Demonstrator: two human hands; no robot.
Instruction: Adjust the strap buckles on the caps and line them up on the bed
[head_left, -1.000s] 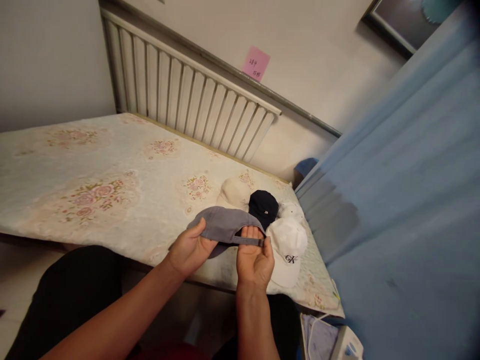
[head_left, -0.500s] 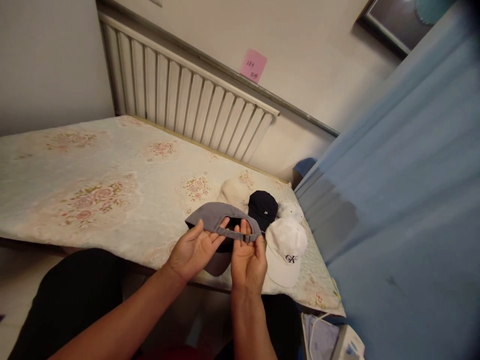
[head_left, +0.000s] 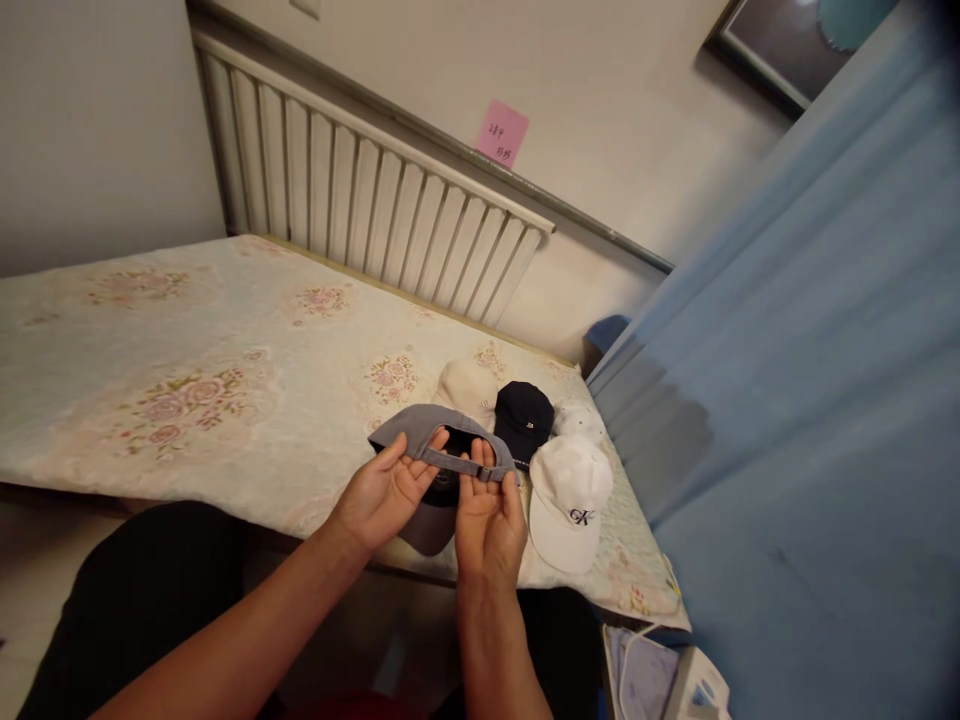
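Note:
Between my two hands is a grey baseball cap [head_left: 409,428], its back opening and buckled strap facing me. My left hand [head_left: 382,495] grips its left side, thumb outside and fingers through the opening behind the strap. With thumb and fingers, my right hand [head_left: 491,520] holds the strap's right end near the buckle. Below the cap, a darker brim [head_left: 427,530] shows partly behind my hands; I cannot tell whether it belongs to the same cap. Just right of my right hand lies a white cap [head_left: 574,490] with dark letters. Behind are a black cap [head_left: 523,415] and a cream cap [head_left: 466,388].
Another pale cap [head_left: 579,420] lies partly hidden behind the white one. The caps rest on a floral-covered bed [head_left: 247,440]. A radiator [head_left: 375,190] runs along the wall, and a blue curtain [head_left: 810,400] hangs at the right. A white box [head_left: 697,685] stands at lower right.
The grey cap and both hands have shifted very slightly left in the picture, and the strap tilts a little differently. My grip stays the same.

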